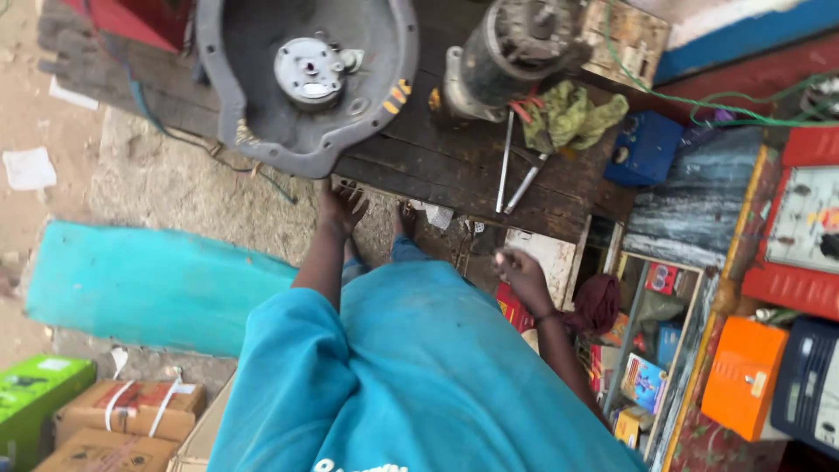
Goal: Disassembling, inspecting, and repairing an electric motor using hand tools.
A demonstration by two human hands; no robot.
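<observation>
- Up on the dark wooden bench (454, 166), a big grey metal housing (262, 114) sits with a round silver hub (308, 70) in its bowl, and a cylindrical motor (511, 52) lies just to its right.
- Beside the motor there's a crumpled green rag (572, 115), with two long metal rods (516, 170) lying below it on the planks.
- Off to the right, a blue box (645, 149), a red-cased instrument (808, 227) and an orange box (743, 376) crowd the side; a teal board (140, 284) lies on the ground at left, near taped cardboard cartons (131, 411).
- Left hand (339, 208) reaches forward, arm stretched straight, fingers spread loose at the bench's near edge just under the housing's rim — gripping nothing I can see.
- Right hand (522, 273) hangs lower and apart from the bench, fingers curled in; it's blurred, so I can't tell whether anything is pinched there.
- Blue shirt fills the bottom of the view and hides the lower bench front; the housing and motor are cut off at the top.
</observation>
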